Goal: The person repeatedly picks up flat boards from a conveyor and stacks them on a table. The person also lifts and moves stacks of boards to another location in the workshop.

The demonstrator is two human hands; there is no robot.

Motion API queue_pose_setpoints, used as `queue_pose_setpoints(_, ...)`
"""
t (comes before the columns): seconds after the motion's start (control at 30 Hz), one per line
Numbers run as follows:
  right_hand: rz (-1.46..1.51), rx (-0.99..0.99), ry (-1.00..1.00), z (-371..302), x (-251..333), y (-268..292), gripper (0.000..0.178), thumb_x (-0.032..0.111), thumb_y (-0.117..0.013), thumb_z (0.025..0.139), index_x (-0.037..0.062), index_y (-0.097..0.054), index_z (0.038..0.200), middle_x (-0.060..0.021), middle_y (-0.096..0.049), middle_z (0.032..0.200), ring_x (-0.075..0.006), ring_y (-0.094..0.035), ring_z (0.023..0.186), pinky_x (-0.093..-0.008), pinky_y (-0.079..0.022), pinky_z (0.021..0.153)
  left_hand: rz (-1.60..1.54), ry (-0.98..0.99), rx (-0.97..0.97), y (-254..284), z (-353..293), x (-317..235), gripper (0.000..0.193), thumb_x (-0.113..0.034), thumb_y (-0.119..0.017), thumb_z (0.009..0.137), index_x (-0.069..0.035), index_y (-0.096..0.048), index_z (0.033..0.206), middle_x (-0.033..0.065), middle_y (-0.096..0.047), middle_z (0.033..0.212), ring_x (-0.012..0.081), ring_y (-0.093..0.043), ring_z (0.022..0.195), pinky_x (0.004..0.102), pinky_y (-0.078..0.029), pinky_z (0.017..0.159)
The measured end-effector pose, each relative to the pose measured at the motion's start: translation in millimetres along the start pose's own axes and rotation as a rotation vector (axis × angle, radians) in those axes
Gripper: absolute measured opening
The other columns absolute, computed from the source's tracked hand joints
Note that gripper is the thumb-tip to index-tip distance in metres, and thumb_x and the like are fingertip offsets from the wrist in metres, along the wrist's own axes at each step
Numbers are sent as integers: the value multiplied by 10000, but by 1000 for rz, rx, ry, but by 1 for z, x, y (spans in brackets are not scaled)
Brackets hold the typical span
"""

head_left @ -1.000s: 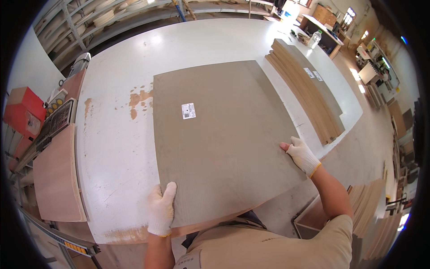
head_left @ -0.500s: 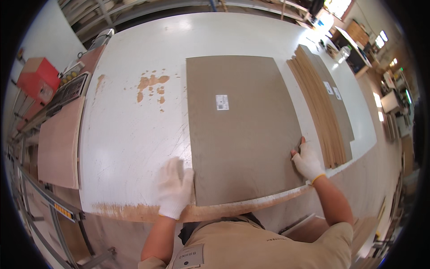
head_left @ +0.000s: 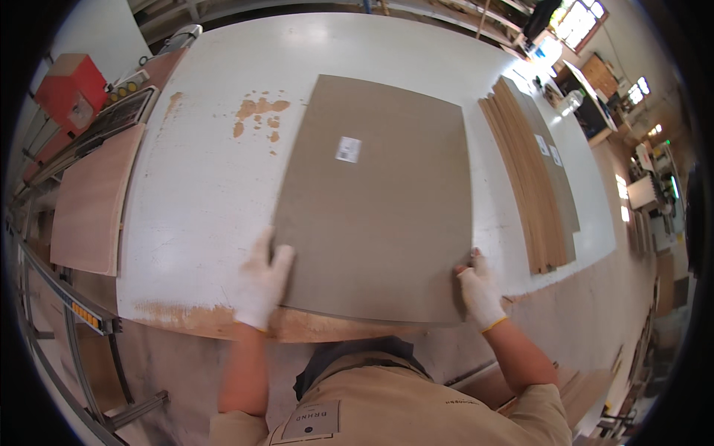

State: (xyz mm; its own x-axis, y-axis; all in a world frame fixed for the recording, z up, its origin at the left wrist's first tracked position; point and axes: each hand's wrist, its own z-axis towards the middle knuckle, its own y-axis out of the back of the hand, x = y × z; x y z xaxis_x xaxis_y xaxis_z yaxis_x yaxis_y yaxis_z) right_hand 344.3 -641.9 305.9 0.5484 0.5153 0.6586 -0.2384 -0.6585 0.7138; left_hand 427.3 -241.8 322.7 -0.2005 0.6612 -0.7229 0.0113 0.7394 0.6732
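A large flat grey-brown board with a small white label lies in front of me, turned a little clockwise on the white worktable. My left hand, in a white knitted glove and slightly blurred, grips the board's left edge near its front corner, thumb over the top. At the opposite edge, my gloved right hand holds the board near its front right corner, with its thumb on the face. The fingertips under the board are hidden.
Right of the board stands a stack of narrow brown strips, with labelled grey panels beside it. At the left are a pinkish wooden panel, a red machine box and a metal rail frame. The table's front edge is worn.
The board has turned clockwise, and its near end has shifted left. My left hand has moved left and taken hold of its edge; my right hand has moved left with the board.
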Motion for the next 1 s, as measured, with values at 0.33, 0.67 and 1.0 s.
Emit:
queue_pose_setpoints(0.33, -335, 728, 470, -42, 71, 5, 461, 230, -621, 1025, -2, -586, 1422, -213, -702, 1268, -297, -700, 1123, -386, -539, 1002, -58, -16, -317, 112, 51, 126, 544, -362, -608, 1047, 23, -616, 1432, 225, -665, 1407, 299, -629, 1306, 375, -477, 1100)
queue_pose_setpoints(0.67, -767, -6, 753, 263, 236, -69, 477, 341, -390, 1055, 25, -649, 1302, -226, -688, 1342, -398, -622, 1298, -467, -455, 1133, -319, 569, -622, -41, -168, 54, 914, -525, -660, 1011, -34, -257, 1669, 264, -385, 1665, 424, -405, 1515, 458, -331, 1230)
queue_pose_setpoints(1.0, -558, 74, 688, 270, 256, -146, 579, 481, -464, 1000, 8, -663, 1268, -284, -647, 1370, -459, -595, 1301, -540, -461, 1102, -1110, 792, -519, -111, -175, 0, 874, -533, -750, 945, 66, -485, 1524, 202, -647, 1410, 285, -600, 1304, 387, -467, 1093)
